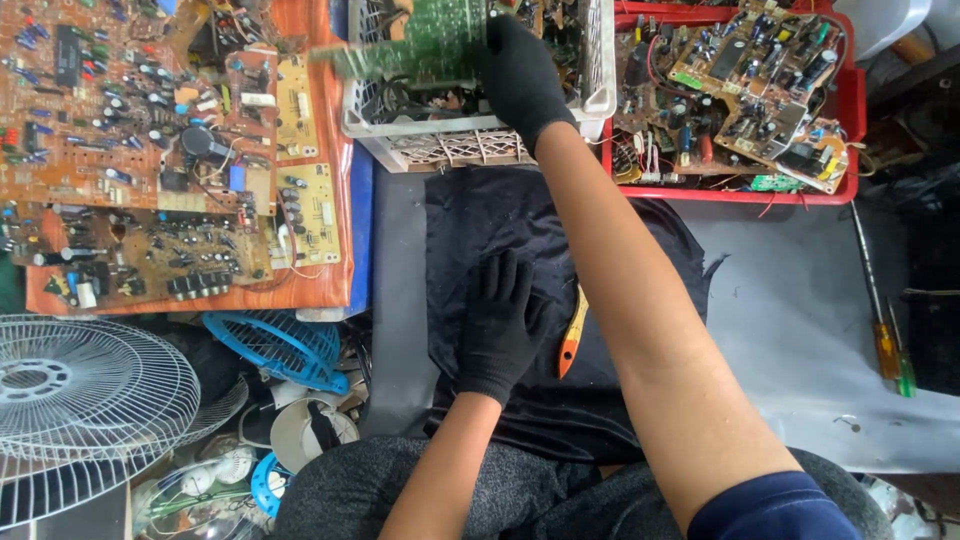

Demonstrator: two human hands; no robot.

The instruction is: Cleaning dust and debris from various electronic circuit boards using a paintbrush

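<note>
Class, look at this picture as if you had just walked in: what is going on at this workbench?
A person in black gloves sits at a cluttered bench. The right hand holds a green circuit board over a white plastic basket; the board is blurred. The left hand lies flat on a black cloth, beside an orange-handled tool. A red tray of circuit boards stands to the right, brown circuit boards lie to the left, and two screwdrivers rest on the grey surface.

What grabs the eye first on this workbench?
The right hand, black-gloved, holds a green circuit board over a white basket at top centre. The left hand rests flat on a black cloth. Brown circuit boards crowd the left, and a red tray holds more at right.
</note>
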